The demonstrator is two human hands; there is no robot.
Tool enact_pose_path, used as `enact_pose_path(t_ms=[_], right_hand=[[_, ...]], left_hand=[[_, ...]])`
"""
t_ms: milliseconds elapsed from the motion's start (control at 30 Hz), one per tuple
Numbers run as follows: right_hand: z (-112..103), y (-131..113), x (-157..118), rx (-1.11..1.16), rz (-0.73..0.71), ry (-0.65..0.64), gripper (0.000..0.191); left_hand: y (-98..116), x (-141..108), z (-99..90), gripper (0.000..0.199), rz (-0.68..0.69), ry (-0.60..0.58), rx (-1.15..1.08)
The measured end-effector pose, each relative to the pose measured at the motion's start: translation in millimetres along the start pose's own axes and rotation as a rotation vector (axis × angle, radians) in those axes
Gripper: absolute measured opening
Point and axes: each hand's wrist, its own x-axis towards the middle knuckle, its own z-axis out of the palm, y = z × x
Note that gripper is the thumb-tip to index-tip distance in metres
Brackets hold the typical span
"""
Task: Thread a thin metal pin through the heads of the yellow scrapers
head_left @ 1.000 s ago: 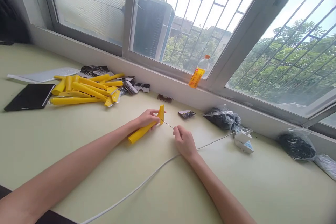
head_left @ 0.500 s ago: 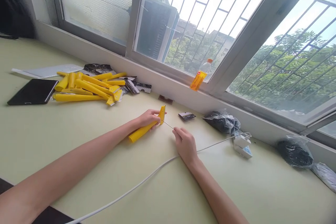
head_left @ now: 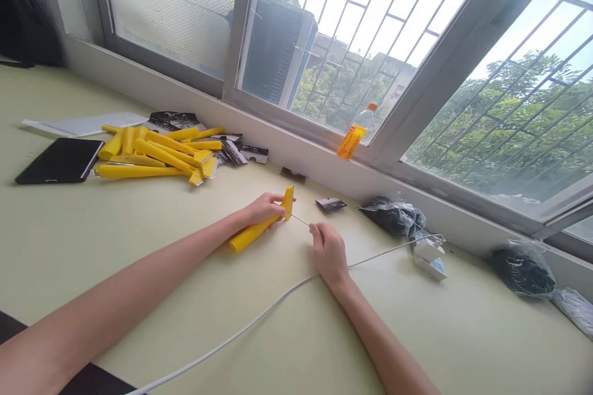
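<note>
My left hand (head_left: 266, 210) is wrapped round a yellow scraper (head_left: 252, 234), its handle slanting down toward me and its flat head raised at the right. Between the fingers of my right hand (head_left: 328, 247) is a thin metal shaft, like a slim screwdriver (head_left: 300, 220); its grip is hidden in the hand. The tip of the shaft meets the face of the scraper head or lies right at it. Further back on the left, several more yellow scrapers (head_left: 152, 154) lie in a pile.
A white cable (head_left: 259, 315) crosses the table under my right wrist to a white charger (head_left: 428, 250). Bagged black items (head_left: 393, 215) lie along the wall. A black tablet (head_left: 60, 160), a small printed card (head_left: 330, 204) and an orange drink bottle (head_left: 354, 136) are also there.
Almost nothing differs. The whole view has shifted very slightly, while both hands keep their hold with the shaft at the scraper head.
</note>
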Motion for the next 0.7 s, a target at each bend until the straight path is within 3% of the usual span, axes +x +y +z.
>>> enact_pose_path(t_ms=[167, 333, 533, 700], right_hand=[[-2.7, 1.2, -2.2, 0.023, -0.106, 0.114, 0.041], [-0.6, 0.2, -2.4, 0.07, -0.008, 0.067, 0.042], [0.0, -2.3, -0.2, -0.072, 0.169, -0.032, 0.05], [0.6, 1.2, 0.1, 0.038, -0.018, 0.028, 0.031]], left_hand=[[1.3, -0.3, 2.6, 0.074, 0.002, -0.009, 0.023], [1.3, 0.1, 5.3, 0.068, -0.017, -0.002, 0.055], [0.2, 1.3, 7.7, 0.047, -0.027, 0.039, 0.088], [-1.1, 3.0, 8.8, 0.024, -0.036, 0.054, 0.08]])
